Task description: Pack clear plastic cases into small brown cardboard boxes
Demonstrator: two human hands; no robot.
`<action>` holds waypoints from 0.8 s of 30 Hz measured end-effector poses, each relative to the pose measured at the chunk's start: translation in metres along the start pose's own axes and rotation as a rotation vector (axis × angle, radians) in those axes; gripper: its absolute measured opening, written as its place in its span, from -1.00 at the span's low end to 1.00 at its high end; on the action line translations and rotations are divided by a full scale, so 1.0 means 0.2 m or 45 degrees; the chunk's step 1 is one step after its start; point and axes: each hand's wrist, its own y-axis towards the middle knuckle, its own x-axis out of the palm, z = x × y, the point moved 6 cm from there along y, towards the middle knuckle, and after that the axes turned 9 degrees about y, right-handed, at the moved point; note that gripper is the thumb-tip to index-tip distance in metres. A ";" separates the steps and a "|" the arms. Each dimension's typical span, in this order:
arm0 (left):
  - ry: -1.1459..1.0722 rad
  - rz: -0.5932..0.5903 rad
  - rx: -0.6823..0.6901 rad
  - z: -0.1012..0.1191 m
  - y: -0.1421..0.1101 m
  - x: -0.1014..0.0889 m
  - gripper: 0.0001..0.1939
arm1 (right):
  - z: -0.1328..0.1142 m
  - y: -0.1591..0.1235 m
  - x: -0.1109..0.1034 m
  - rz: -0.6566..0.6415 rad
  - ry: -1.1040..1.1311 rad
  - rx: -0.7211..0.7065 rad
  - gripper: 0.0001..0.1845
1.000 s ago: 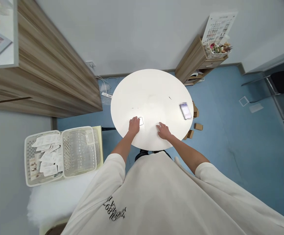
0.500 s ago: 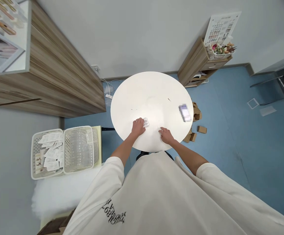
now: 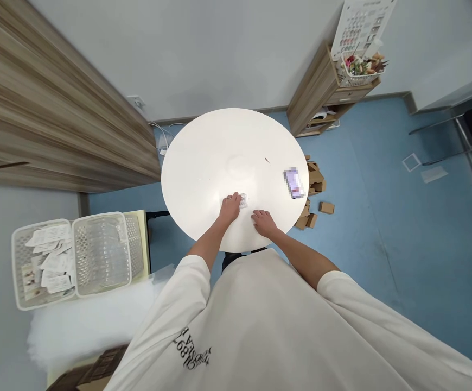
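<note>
On the near part of a round white table [image 3: 203, 146], my left hand [image 3: 230, 208] lies over the left side of a small clear packet [image 3: 243, 201]. Its fingers are bent and press on the packet, whose right part shows small greyish marks. What is inside is too small to make out. To the right, apart from the packet, my right hand [image 3: 263, 222] rests on the tabletop. Its fingers are a little bent and apart, with nothing visible in them.
A phone-like object [image 3: 294, 183], pixelated, lies at the table's right. Cardboard boxes [image 3: 316, 179] sit on the floor beyond it. At left, white baskets [image 3: 73, 255] hold paper packets and clear plastic pieces. A tall wooden cabinet [image 3: 77, 108] stands back left, a low cabinet [image 3: 313, 92] back right.
The view has swung right, so the room appears shifted left. Against the tabletop, my left hand and the clear packet have slid right, closer to my right hand, which has stayed about in place.
</note>
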 end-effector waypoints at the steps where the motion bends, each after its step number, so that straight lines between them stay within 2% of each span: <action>1: 0.012 -0.001 0.002 0.00 0.00 0.01 -0.54 | 0.00 0.00 0.00 0.006 -0.010 0.000 -0.59; 9: -0.030 -0.046 -0.072 -0.03 -0.02 0.05 -0.54 | 0.01 0.02 0.02 0.031 -0.067 -0.039 -0.64; 17: -0.040 -0.009 -0.081 -0.02 -0.13 0.06 -0.47 | 0.04 0.01 0.01 0.042 -0.131 -0.092 -0.68; 24: -0.003 -0.068 -0.078 -0.04 -0.07 0.06 -0.27 | -0.01 0.03 0.01 0.007 -0.130 -0.080 -0.69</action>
